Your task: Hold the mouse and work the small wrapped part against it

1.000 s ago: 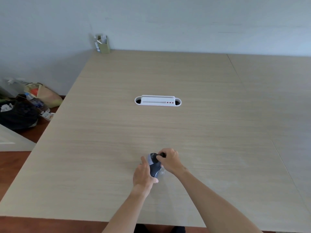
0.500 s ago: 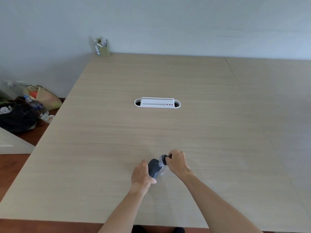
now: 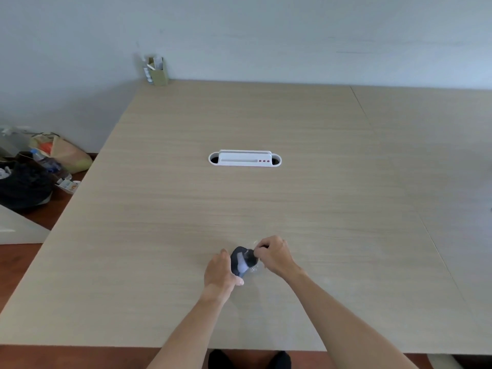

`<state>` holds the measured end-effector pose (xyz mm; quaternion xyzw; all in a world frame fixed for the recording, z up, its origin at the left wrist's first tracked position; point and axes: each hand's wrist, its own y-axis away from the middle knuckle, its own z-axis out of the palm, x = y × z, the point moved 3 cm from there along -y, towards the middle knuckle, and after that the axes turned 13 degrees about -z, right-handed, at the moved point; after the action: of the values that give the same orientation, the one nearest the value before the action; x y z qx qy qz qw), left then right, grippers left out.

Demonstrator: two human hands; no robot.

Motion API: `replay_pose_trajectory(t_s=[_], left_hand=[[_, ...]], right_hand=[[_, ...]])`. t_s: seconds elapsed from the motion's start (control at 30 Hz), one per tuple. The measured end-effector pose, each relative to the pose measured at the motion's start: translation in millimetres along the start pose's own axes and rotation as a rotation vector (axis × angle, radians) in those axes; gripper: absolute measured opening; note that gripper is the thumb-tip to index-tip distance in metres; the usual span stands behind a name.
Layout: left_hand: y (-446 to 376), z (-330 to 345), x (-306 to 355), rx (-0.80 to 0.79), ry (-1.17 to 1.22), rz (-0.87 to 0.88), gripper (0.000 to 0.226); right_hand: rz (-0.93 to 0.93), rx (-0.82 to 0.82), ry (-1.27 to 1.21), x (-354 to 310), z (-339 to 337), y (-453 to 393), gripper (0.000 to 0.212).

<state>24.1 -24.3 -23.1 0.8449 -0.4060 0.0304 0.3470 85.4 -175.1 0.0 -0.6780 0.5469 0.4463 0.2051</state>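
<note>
The left hand [image 3: 221,272] is gripping a small dark object [image 3: 241,261] from its left side, thumb along the near edge and fingers curled round the far side, steadying it just above the worktop [image 3: 159,235]. The right hand [image 3: 274,255] is coming in from the other side, its fingertips pinching the black rounded end of that object, fingers bunched tight together. Compared with a moment ago, the dark object is turning in the grip: a pale patch is now showing on its middle, where before mostly dark surface faced up, and the right hand is sitting a touch higher on the black end. That suggests the piece is being twisted or worked loose, not finished yet, since both hands are clamped on it. Something clear and crinkled, maybe a wrapper, is glinting under the object, too blurred to name. Further out, a white cable tray [image 3: 244,158] is sitting flush in the middle of the worktop, well apart from the hands. A small box of papers [image 3: 157,71] is standing at the far corner, and bags [image 3: 40,166] are lying on the floor at left.
</note>
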Motion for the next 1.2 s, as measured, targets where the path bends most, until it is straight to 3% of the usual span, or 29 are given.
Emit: replay_pose_trajectory(t_s=[0.07, 0.3, 0.5, 0.63, 0.73, 0.9, 1.07, 1.2], left_hand=[[0.5, 0.9, -2.0, 0.005, 0.017, 0.003, 0.059], [0.9, 1.2, 0.7, 0.013, -0.059, 0.008, 0.063], [-3.4, -3.9, 2.4, -0.005, -0.089, 0.002, 0.063], [-9.4, -4.7, -0.3, 0.003, -0.145, 0.005, 0.060], [-13.2, -1.1, 0.8, 0.016, -0.215, 0.016, 0.061], [-10.1, 8.0, 8.5, 0.103, -0.291, 0.055, 0.055], [-13.6, 9.7, 9.7, 0.082, -0.257, 0.070, 0.055], [-15.5, 8.6, 8.1, 0.091, -0.279, 0.092, 0.053]], right_hand=[[-0.023, -0.104, 0.012, 1.1, 8.0, 2.4, 0.019], [-0.022, 0.179, 0.185, 15.0, 3.5, -3.4, 0.017], [-0.048, -0.020, 0.079, 9.7, 9.8, -4.9, 0.017], [-0.018, 0.040, 0.213, 19.5, 4.6, -8.1, 0.016], [-0.048, 0.127, 0.156, 10.4, 1.1, -10.5, 0.016], [-0.035, -0.002, 0.104, 6.7, 12.5, -10.5, 0.017], [0.032, 0.080, 0.210, 21.7, 4.6, -10.0, 0.017], [0.030, 0.095, 0.054, 9.5, 3.1, -3.5, 0.017]])
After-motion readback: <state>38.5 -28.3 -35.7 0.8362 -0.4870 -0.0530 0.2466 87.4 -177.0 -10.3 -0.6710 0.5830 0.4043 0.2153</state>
